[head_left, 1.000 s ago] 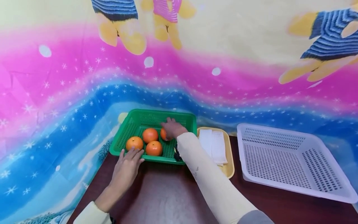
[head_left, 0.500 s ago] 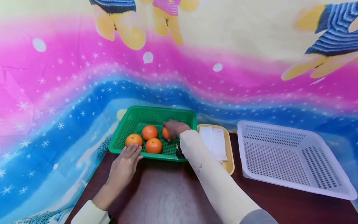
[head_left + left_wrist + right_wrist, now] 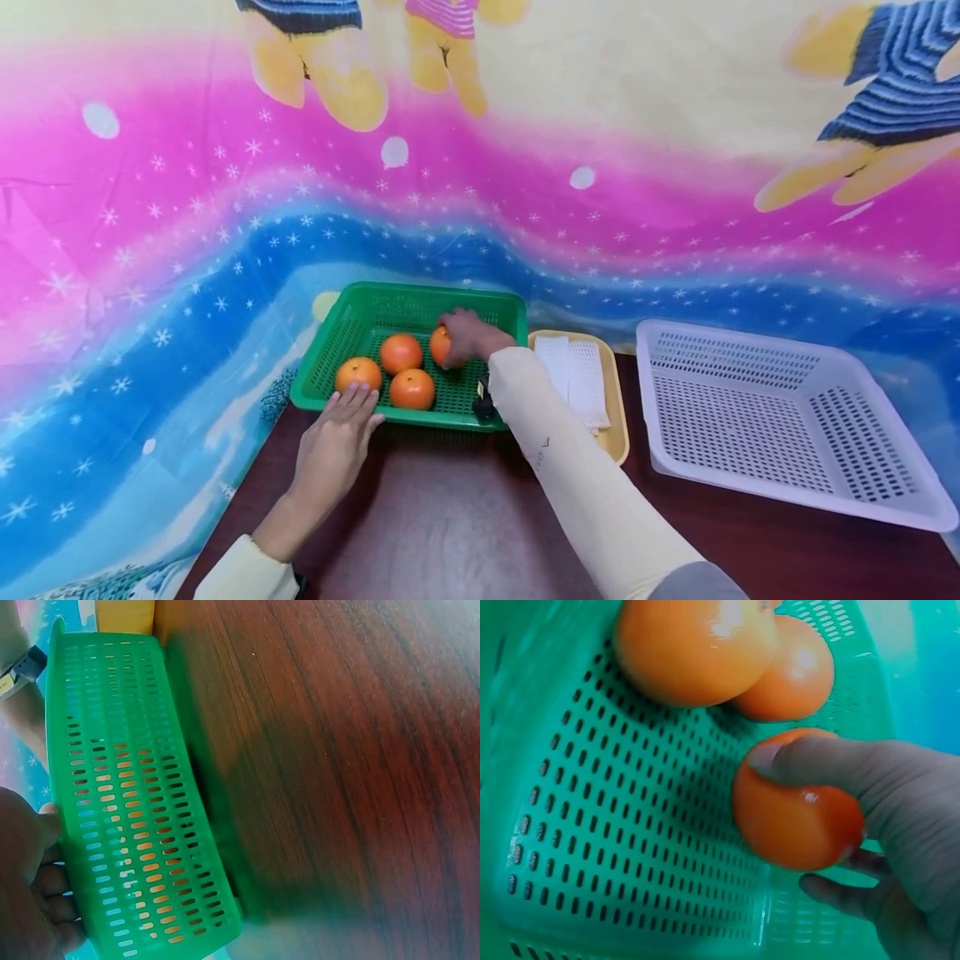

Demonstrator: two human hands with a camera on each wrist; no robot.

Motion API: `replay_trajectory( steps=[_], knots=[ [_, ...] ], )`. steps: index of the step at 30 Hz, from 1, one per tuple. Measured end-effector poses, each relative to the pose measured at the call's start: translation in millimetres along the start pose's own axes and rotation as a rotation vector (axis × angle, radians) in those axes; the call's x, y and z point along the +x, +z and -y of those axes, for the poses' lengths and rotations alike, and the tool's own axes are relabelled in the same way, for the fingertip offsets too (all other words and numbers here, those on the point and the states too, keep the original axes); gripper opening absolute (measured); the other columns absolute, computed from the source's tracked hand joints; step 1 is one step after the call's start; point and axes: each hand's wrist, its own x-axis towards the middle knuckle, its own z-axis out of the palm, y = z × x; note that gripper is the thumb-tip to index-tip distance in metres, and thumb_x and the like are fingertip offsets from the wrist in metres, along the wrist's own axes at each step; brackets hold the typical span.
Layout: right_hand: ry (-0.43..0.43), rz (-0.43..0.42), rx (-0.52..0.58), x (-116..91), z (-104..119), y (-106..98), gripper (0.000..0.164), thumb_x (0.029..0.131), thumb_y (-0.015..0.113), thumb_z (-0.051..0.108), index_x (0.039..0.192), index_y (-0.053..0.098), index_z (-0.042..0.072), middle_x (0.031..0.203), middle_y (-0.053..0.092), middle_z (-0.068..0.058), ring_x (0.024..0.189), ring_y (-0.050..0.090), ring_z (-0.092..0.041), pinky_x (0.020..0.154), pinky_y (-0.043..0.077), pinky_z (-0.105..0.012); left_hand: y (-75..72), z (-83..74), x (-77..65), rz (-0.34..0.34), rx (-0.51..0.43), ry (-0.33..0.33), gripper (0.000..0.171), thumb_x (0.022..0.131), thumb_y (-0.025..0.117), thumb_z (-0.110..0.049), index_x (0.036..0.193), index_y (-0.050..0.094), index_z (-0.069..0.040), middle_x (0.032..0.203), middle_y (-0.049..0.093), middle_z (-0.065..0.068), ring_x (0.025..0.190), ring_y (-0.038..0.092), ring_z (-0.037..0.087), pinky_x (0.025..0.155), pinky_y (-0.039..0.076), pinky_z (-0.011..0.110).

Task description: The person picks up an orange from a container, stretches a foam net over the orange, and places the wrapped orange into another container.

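Observation:
Several oranges sit in a green perforated basket (image 3: 510, 304) at the back of the table. My right hand (image 3: 467, 335) reaches into its right part and grips one orange (image 3: 795, 814); in the right wrist view the thumb lies across its top and fingers pass behind it. My left hand (image 3: 333, 442) rests at the basket's front rim, its fingers laid forward over the edge against the front left orange (image 3: 358, 375). Another orange (image 3: 401, 354) stands behind, and one more orange (image 3: 412, 390) near the front wall. The left wrist view shows that hand's fingers (image 3: 54, 881) along the rim.
To the right of the basket, a yellow tray (image 3: 618, 425) carries white foam net sleeves (image 3: 570, 379). Farther right stands a white perforated basket (image 3: 750, 433). A printed cloth (image 3: 525, 208) hangs close behind, and the dark brown table (image 3: 442, 517) extends toward me.
My right hand has shifted slightly inside the basket, with its orange first moving right, then back a little. My left hand stays on the rim. The head view has tipped down slightly.

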Motion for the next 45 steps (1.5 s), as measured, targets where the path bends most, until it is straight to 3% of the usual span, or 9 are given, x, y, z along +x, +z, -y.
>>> replay_trajectory(
  steps=[5,9,15,26,38,45],
  knots=[
    [-0.055,-0.087,0.205,-3.5,-6.2,-11.3,0.078,0.085,0.082,0.021,0.153,0.045,0.016,0.153,0.036,-0.013,0.115,0.053,-0.027,0.086,0.056,-0.04,-0.3,-2.3,-0.6,-0.007,-0.012,-0.012,0.042,0.09,0.077,-0.015,0.129,0.069,0.0,0.129,0.069,0.022,0.123,0.066,0.037,0.106,0.051,0.054],
    [-0.116,-0.165,0.327,-7.7,-6.9,-22.6,0.082,0.083,0.085,0.017,0.154,0.044,0.014,0.154,0.037,-0.012,0.118,0.055,-0.028,0.092,0.056,-0.042,-1.9,-2.4,-2.7,-0.018,-0.026,-0.022,0.043,0.089,0.078,-0.014,0.129,0.07,-0.001,0.128,0.07,0.022,0.122,0.067,0.038,0.106,0.05,0.055],
    [-0.138,-0.232,0.494,-22.4,-5.9,-40.9,0.088,0.083,0.086,0.017,0.157,0.039,0.014,0.151,0.046,-0.008,0.126,0.055,-0.027,0.101,0.055,-0.046,-3.4,-1.3,-2.8,-0.007,-0.028,-0.031,0.042,0.09,0.077,-0.014,0.13,0.07,-0.002,0.128,0.07,0.021,0.123,0.066,0.037,0.106,0.05,0.056],
    [-0.166,-0.297,0.443,-66.1,-20.4,-67.5,0.089,0.079,0.089,0.038,0.154,0.046,0.021,0.145,0.055,-0.005,0.123,0.056,-0.023,0.097,0.056,-0.044,-3.9,-4.3,3.2,0.009,-0.018,-0.054,0.041,0.091,0.075,-0.014,0.129,0.069,0.0,0.127,0.07,0.022,0.124,0.065,0.04,0.107,0.049,0.058],
    [-0.123,-0.355,0.512,-150.6,-40.4,-68.3,0.086,0.076,0.092,0.04,0.151,0.05,0.032,0.144,0.057,-0.003,0.129,0.058,-0.024,0.094,0.059,-0.045,-4.6,-6.6,-0.1,0.013,-0.027,-0.051,0.04,0.092,0.074,-0.015,0.129,0.07,0.0,0.127,0.071,0.022,0.124,0.065,0.04,0.106,0.05,0.058],
    [-0.12,-0.381,0.588,-201.1,-50.0,-61.7,0.084,0.077,0.092,0.035,0.15,0.05,0.032,0.143,0.057,-0.002,0.129,0.059,-0.026,0.098,0.059,-0.044,-4.5,-10.0,0.2,0.016,-0.026,-0.039,0.04,0.091,0.075,-0.015,0.128,0.07,0.0,0.125,0.071,0.023,0.123,0.065,0.041,0.105,0.05,0.059]
  ],
)
